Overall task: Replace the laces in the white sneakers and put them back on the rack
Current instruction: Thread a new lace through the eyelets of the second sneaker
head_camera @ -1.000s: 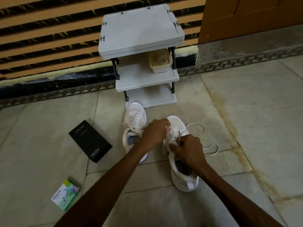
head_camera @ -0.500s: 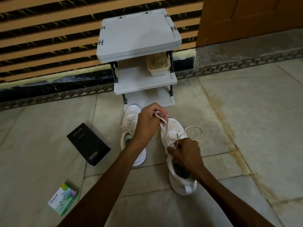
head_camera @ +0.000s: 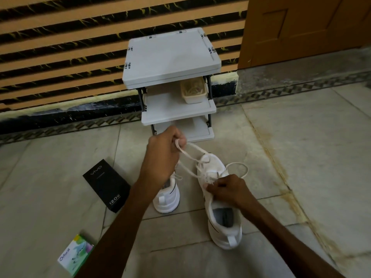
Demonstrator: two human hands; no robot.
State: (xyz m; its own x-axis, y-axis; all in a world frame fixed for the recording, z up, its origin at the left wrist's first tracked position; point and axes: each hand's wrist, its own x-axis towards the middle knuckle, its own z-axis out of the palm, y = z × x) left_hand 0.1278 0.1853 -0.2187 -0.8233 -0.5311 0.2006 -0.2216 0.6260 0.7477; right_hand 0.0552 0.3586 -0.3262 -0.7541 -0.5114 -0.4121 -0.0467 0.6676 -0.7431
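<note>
Our left hand (head_camera: 162, 157) is raised in front of the bottom shelf of the shoe rack (head_camera: 172, 57), its fingers curled tight round a loop of white lace (head_camera: 190, 155). From that grip two strands run down and to our right, reaching the front eyelets of the sneaker on our right (head_camera: 220, 233). More of the same lace curls in a loose loop on the floor tiles (head_camera: 301, 157), just beside this sneaker's toe.

Our right hand (head_camera: 226, 190) sits on the upper of that sneaker, thumb and fingers pinched at the eyelet area just ahead of the opening. We cannot tell whether the pinch is on the lace or on the sneaker's fabric. The sneaker stands on its sole, heel towards us, toe pointing at the rack.

A second sneaker (head_camera: 167, 199) stands just beside it on our left, also heel towards us. Our left forearm hides its front part, so we cannot say how it is laced. Both sneakers are on the floor in front of the rack, not on it.

On the rack's middle shelf, at its right end, stands a small cream basket (head_camera: 193, 91). A black box (head_camera: 106, 183) lies flat on the tiles to the left of the sneakers. A small green and white box (head_camera: 75, 254) lies nearer to us at the lower left. Behind the rack is a striped wall (head_camera: 60, 47), with a wooden door (head_camera: 301, 27) to its right.
</note>
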